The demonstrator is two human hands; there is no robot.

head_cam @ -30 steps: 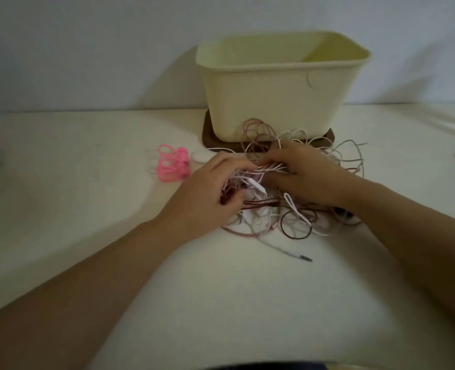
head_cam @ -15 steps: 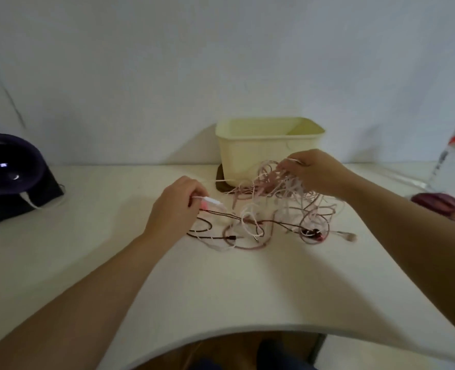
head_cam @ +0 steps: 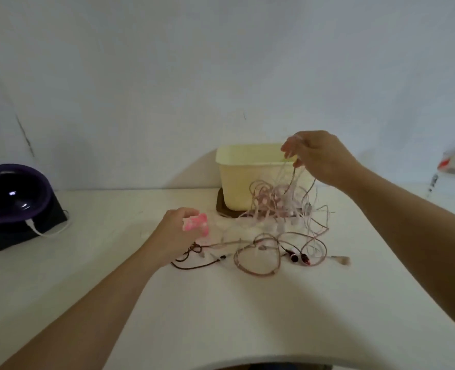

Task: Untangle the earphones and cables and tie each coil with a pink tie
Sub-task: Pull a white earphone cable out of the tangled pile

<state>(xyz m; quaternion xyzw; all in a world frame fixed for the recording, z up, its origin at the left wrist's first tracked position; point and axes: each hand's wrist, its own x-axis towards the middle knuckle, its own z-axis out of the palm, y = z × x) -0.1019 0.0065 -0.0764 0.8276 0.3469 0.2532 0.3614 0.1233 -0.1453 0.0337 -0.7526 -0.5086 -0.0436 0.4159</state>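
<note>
Above the desk (head_cam: pixel 221 303), strands of the tangle (head_cam: pixel 277 209) are held pinched by the right hand (head_cam: pixel 319 158). The rest is draped down-left toward the nearer left hand (head_cam: pixel 175 233), curled beside the pink ties (head_cam: pixel 197 224); its grip cannot be told.

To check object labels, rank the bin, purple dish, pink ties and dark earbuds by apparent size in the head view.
Largest: bin and purple dish, about alike; the dish meets the frame edge, so unranked.
Then pink ties.
Smallest: dark earbuds.
</note>
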